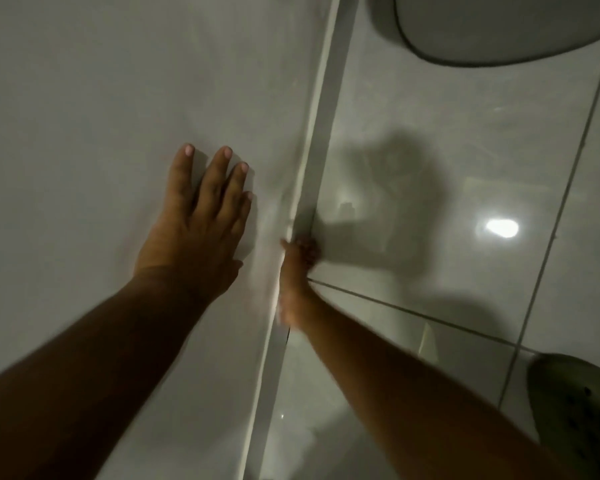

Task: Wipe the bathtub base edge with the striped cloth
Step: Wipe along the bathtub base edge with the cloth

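Observation:
The bathtub's pale side panel (101, 98) fills the left half of the view. Its base edge (321, 140), a narrow grey strip, runs diagonally from top centre to bottom centre where the panel meets the floor. My left hand (198, 223) lies flat on the panel, fingers spread, holding nothing. My right hand (297, 268) is pressed against the base edge with its fingers curled, blurred by motion. A pale smeared patch beside it along the edge looks like the striped cloth (269, 258); its stripes cannot be made out.
Glossy grey floor tiles (430, 150) with dark grout lines lie to the right and carry a bright light reflection (501, 227). A toilet bowl (499, 26) stands at the top right. A green perforated clog (575, 414) sits at the bottom right.

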